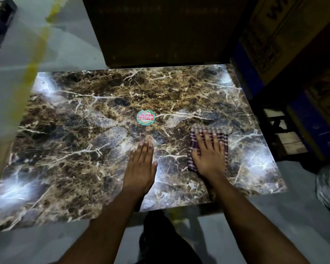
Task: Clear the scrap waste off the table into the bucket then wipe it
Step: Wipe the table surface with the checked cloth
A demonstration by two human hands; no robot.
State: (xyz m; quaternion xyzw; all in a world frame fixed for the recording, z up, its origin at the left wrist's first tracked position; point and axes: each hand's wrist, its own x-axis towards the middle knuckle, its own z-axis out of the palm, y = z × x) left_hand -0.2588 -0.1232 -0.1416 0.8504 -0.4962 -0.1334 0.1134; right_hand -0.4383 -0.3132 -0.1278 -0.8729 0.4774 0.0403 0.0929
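The table shows no scrap, so I judge clearing done and wiping left. The bucket isn't in view. My left hand lies flat, fingers straight, holding nothing. My right hand spreads flat, pressing the cloth on the near right, below the sticker.

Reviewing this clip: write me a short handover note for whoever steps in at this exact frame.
Left hand: flat and open on the table, holding nothing.
Right hand: fingers spread, pressing the checked cloth flat on the tabletop, right of centre.
Round sticker sits mid-table.
Done: no scrap shows on the surface; the bucket is out of view.
Left: wiping is under way; cover the rest of the tabletop, how much is already wiped cannot be told.
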